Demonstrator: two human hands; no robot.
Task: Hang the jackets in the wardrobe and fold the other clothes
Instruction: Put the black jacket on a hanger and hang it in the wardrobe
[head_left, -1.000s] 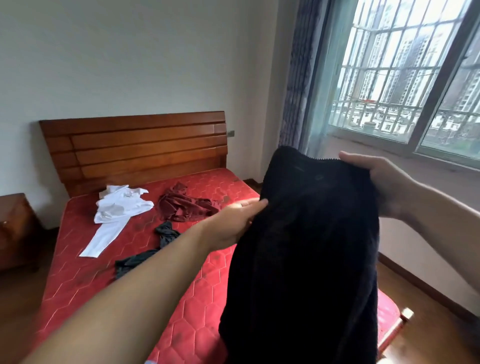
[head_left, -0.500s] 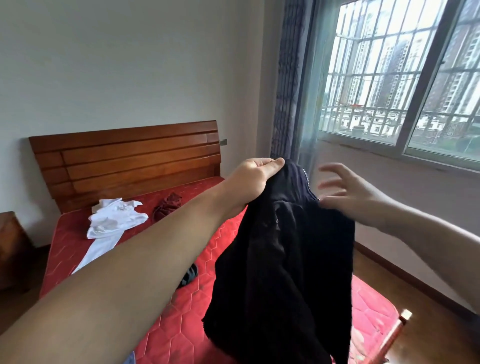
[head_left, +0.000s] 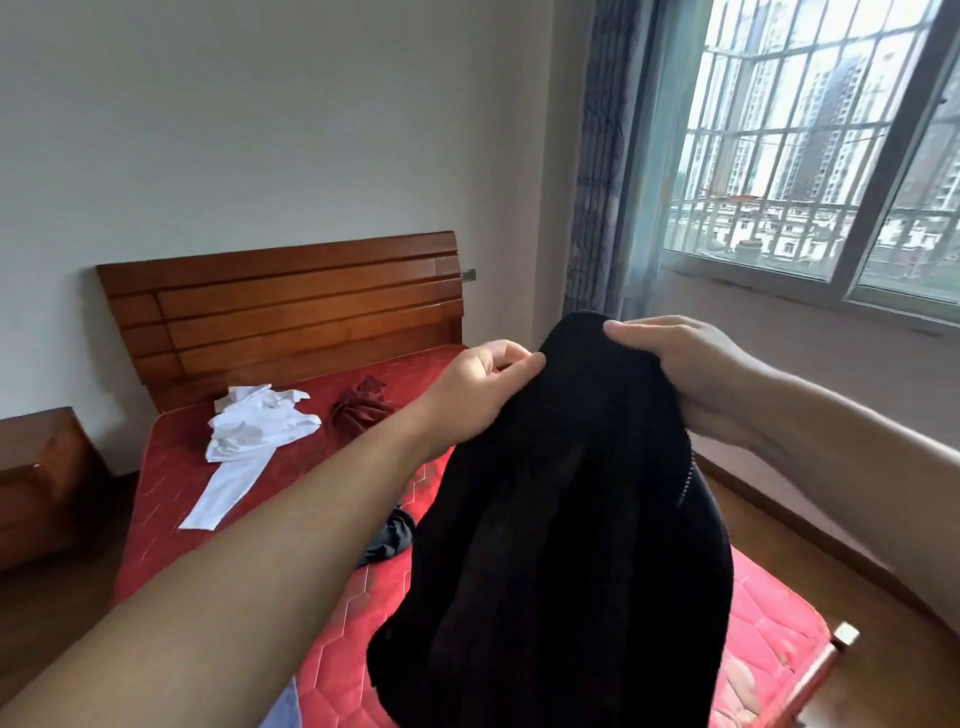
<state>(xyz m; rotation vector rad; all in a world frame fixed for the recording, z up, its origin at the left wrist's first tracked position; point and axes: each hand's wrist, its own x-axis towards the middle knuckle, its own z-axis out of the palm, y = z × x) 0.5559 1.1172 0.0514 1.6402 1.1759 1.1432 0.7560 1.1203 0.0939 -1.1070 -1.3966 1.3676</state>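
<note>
A black fleece jacket (head_left: 561, 545) with a zip along its right edge hangs in the air over the red mattress (head_left: 769, 629). My left hand (head_left: 478, 395) pinches its top at the left. My right hand (head_left: 685, 374) grips the top at the right, fingers curled over the fabric. On the mattress lie a white shirt (head_left: 249, 441), a crumpled dark red garment (head_left: 361, 410) and a dark garment (head_left: 392, 535), partly hidden behind my left forearm.
A wooden headboard (head_left: 285, 312) stands against the white wall. A wooden nightstand (head_left: 41, 478) sits at the left. A barred window (head_left: 810, 145) and a curtain (head_left: 597, 156) are at the right, with wooden floor (head_left: 909, 597) below.
My right hand, open and off the jacket half a second ago, has closed on its top. My left hand shifted its pinch and the jacket now hangs bunched between both hands.
</note>
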